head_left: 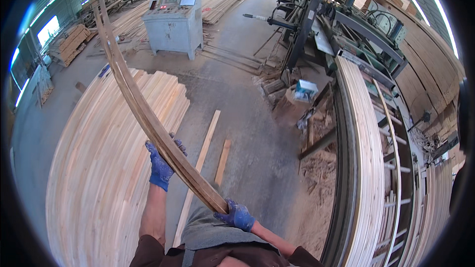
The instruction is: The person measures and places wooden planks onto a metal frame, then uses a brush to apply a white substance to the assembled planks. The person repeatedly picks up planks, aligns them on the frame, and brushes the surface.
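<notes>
Grip closed, both sides: blue-gloved left hand (161, 166) wrapped around long brown boards (140, 111) partway along, blue-gloved right hand (240, 216) at near end; boards slant away up-left. Step, as judged: carrying or turning boards; next move likely calls for two-handed support, far end well controlled. Broad layer of pale strips (99, 168) below, smooth, far edge stepped. Pale stack (371, 168) at right, tight-seamed. Boxy blue-grey cabinet (173, 32), scuffed. Floor (262, 168) dusty; longer strip (207, 146), shorter strip (223, 162), both straight, narrow.
</notes>
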`<state>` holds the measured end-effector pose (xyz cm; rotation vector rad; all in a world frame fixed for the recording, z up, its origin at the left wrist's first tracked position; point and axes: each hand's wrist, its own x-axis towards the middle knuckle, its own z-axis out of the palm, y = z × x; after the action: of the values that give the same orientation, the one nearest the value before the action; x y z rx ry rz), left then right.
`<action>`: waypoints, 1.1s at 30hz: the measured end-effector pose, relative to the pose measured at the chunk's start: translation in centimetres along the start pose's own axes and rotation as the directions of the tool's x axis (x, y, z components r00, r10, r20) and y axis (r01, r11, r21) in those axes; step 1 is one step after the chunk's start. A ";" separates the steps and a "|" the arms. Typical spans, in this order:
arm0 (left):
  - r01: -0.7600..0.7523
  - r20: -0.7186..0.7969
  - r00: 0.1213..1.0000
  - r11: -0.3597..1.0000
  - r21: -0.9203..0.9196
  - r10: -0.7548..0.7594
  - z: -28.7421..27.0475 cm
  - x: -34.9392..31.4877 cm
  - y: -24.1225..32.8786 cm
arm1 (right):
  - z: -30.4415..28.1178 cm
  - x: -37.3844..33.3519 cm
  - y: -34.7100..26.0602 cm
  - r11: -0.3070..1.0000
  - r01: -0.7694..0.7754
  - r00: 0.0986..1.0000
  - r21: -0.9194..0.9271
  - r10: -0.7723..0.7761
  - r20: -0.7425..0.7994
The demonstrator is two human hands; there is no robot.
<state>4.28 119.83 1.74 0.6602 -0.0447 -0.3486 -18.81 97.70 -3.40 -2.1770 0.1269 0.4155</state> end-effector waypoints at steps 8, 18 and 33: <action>0.130 0.294 0.952 0.983 -0.130 -0.087 5.6 30.8 -3.4 | -15.6 21.7 3.1 0.836 -0.139 0.986 0.530 0.065 0.155; 0.316 0.465 0.811 0.935 0.161 -0.354 15.7 69.0 -7.5 | -31.0 48.9 6.1 0.832 -0.034 0.952 0.554 0.195 -0.235; -0.174 0.245 0.970 0.691 0.702 -0.005 18.3 120.8 -10.7 | -61.5 99.4 6.2 0.898 -0.051 0.902 0.437 0.230 -0.366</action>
<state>111.93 61.10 1.35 1.4034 -0.4578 -0.3097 88.34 50.79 -8.27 -1.7991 0.5650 -0.0051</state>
